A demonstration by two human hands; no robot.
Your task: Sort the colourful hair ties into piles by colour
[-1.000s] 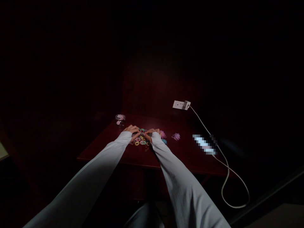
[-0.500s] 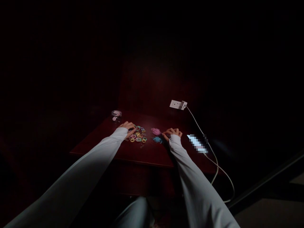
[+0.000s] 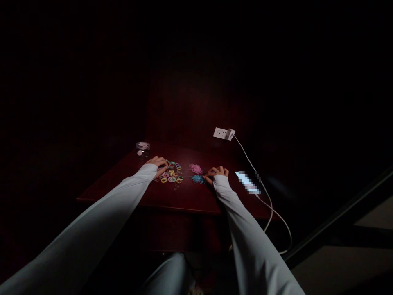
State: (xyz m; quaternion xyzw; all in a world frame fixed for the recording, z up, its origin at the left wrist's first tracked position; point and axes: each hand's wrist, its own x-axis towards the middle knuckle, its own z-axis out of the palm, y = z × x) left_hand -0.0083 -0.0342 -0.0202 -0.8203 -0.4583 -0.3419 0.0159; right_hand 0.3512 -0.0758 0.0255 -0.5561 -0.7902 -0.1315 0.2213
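Observation:
My left hand rests at the left edge of a loose spread of colourful hair ties, its fingers lying loosely apart over the edge of them. No held thing shows in it. My right hand is at the right side of a small heap of thin blue bands, with a fingertip reaching to the heap's edge. Its other fingers are bent, and nothing held can be made out. Just beyond the blue heap lies a heap of thin pink bands.
A clear round container with pale pink pieces stands at the back left of the dark red table. To the right lies a lit phone, its white cable running to a wall socket.
The whole view has shifted, so things sit slightly further left. My right fingertip has moved a little nearer me, toward the blue heap. My left hand stays by the hair ties.

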